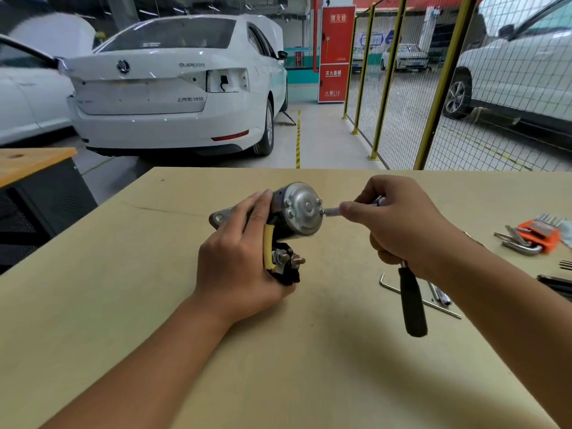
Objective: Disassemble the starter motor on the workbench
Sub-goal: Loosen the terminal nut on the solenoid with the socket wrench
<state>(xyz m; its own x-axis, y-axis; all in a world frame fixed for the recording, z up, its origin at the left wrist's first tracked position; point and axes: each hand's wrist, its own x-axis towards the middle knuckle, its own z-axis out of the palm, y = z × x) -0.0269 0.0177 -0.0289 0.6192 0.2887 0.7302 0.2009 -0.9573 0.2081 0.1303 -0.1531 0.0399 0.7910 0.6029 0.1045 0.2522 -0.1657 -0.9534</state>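
The starter motor (298, 209) lies on the workbench (123, 274), its round silver end cap facing me. A yellow cable and a black solenoid with copper studs (286, 263) show at its near side. My left hand (244, 264) grips the motor body from the left, fingers curled over it. My right hand (399, 224) holds a ratchet wrench (411, 301) by its head; the black handle hangs down toward me. The socket (331, 211) on the ratchet sits against a bolt at the right rim of the end cap.
An orange holder of hex keys (532, 235) lies at the right edge of the bench. A loose L-shaped hex key (433, 301) and small metal bits lie near the ratchet handle. A dark tool (557, 284) lies at the far right. Cars and a yellow mesh fence stand beyond.
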